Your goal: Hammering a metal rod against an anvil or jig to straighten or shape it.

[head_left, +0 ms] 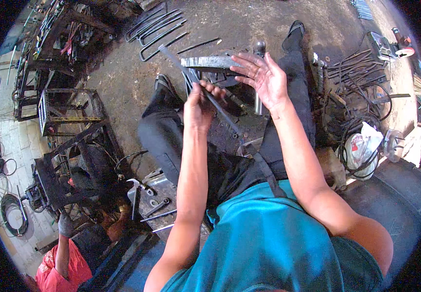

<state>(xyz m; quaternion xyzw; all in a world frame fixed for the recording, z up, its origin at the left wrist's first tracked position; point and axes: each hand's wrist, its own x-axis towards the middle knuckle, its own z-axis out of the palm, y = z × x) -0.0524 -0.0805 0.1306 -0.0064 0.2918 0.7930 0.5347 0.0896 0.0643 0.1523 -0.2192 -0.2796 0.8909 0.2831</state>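
Note:
My left hand is closed round a long, thin metal rod, which slants from the far left down towards my lap. My right hand is raised with its palm showing and fingers apart, holding nothing. Just beyond both hands is a dark metal block with a pale, worn top, like an anvil. Beside my right hand stands a steel piece with a rounded upper end and a smooth cylindrical lower part; my hand partly hides it, so I cannot tell its kind.
Bent U-shaped rods lie on the floor ahead. A hammer and a wrench rest on a metal surface at left. To the right are piled rods and cables around a white bag. Another person's gloved hand shows lower left.

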